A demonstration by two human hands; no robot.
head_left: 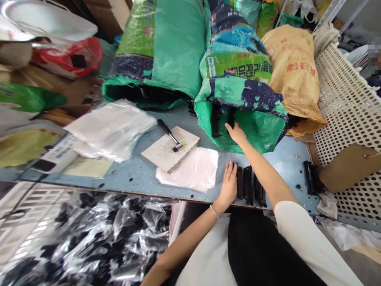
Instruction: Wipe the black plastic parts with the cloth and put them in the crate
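My right hand (237, 134) reaches into the mouth of a green woven sack (262, 129). Its thumb and finger are closed around the lower end of a narrow black plastic piece (231, 116); the sack's shade hides part of the grip. Another black piece (216, 124) lies just left of it in the sack. On the blue worktop, my left hand (229, 183) rests with its fingers stretched out, touching the left side of a row of several black plastic pieces (247, 184).
A razor-like black-handled tool (169, 133) lies on a pale board (154, 153), beside clear plastic bags (193, 169). A second green sack (178, 47) and a yellow sack (293, 67) stand behind. Below left, bagged black parts (119, 238) fill a crate. A perforated white basket (351, 99) is at right.
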